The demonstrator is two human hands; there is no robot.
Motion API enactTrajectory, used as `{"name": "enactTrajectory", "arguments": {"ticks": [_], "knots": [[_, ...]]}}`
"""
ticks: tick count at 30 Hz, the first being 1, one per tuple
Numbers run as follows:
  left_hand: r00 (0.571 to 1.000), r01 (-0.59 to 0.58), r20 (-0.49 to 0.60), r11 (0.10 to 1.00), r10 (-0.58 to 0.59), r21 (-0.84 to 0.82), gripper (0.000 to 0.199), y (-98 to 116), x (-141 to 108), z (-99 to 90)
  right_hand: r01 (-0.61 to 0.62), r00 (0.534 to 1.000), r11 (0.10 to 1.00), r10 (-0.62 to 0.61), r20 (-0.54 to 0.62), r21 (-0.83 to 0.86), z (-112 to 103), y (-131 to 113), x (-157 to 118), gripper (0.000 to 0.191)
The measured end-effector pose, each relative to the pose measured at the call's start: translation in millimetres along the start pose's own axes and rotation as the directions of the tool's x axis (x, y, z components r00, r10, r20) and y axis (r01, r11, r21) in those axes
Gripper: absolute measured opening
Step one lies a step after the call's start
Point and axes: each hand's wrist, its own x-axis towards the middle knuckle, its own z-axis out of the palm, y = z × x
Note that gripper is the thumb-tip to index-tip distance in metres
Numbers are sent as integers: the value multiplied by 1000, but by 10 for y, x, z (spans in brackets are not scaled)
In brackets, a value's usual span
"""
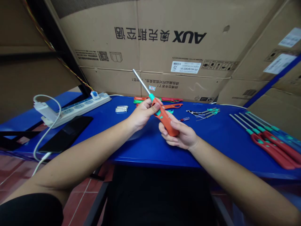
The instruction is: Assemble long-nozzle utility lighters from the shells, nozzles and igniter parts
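Note:
An orange long-necked lighter with teal parts and a metal tube is held above the blue table, its tube pointing up and to the left. My left hand grips it near the teal collar, thumb across the body. Lower down, my right hand is wrapped round the handle end. Behind my hands lie orange and red handle shells, partly hidden by them. A small screwdriver rests just beyond my right hand.
Small metal cylinders lie at the back left, wired metal tubes at the back right. Several lighters line the right side. A power strip and black phone are on the left. Cardboard boxes stand behind.

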Motion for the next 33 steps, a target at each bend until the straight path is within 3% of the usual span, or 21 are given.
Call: {"name": "enactTrajectory", "arguments": {"ticks": [3,6,8,9,14,18,27,33], "knots": [[1000,23,17,998,-24,66,52,11,-2,14,-21,996,999,24,83,-47,17,31,-24,85],[995,93,-34,978,-88,185,45,14,9,13,-22,987,969,-18,-160,-246,31,69,36,88],[987,145,-112,951,-118,272,36,23,9,17,-56,938,886,-112,-329,-460,17,100,98,79],[981,174,-142,935,-136,309,33,33,5,24,-78,921,831,-153,-359,-552,2,116,125,75],[934,356,-117,845,-338,398,46,82,-40,123,-125,897,631,-259,-359,-766,-67,164,158,70],[893,447,-146,794,-427,412,43,55,-56,178,-182,889,477,-295,-351,-860,-75,173,138,67],[880,475,-180,820,-440,319,37,-21,-79,269,-316,882,256,-275,-382,-914,-38,103,115,58],[886,463,-163,845,-434,267,34,-38,-65,255,-325,885,188,-285,-368,-927,-69,110,114,65]]}}
